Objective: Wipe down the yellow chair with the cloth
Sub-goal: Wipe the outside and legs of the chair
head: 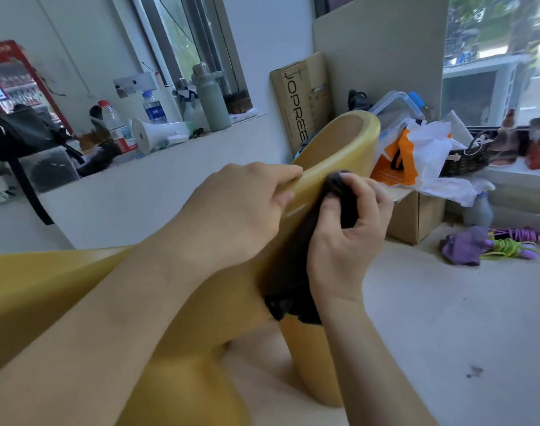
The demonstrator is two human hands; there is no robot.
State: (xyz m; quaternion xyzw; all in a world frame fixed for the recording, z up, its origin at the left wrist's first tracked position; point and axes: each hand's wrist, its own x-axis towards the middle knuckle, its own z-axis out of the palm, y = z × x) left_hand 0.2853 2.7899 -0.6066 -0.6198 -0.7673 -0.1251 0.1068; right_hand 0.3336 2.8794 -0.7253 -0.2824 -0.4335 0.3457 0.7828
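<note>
The yellow chair point(339, 142) lies tipped over in front of me, its curved edge running up toward the centre and a leg point(311, 358) reaching down to the floor. My left hand point(241, 207) grips that curved edge, fingers wrapped over its top. My right hand point(345, 232) holds a black cloth point(290, 272) bunched against the chair's edge just right of the left hand. The cloth's lower end hangs down over the chair beside my right wrist.
A white ledge at the left carries bottles point(118, 127), a white megaphone point(158, 135) and a black bag point(20, 133). Cardboard boxes point(299, 96), plastic bags point(422, 155) and a basket point(465, 158) crowd the right. Purple and green items point(489, 245) lie on the pale floor.
</note>
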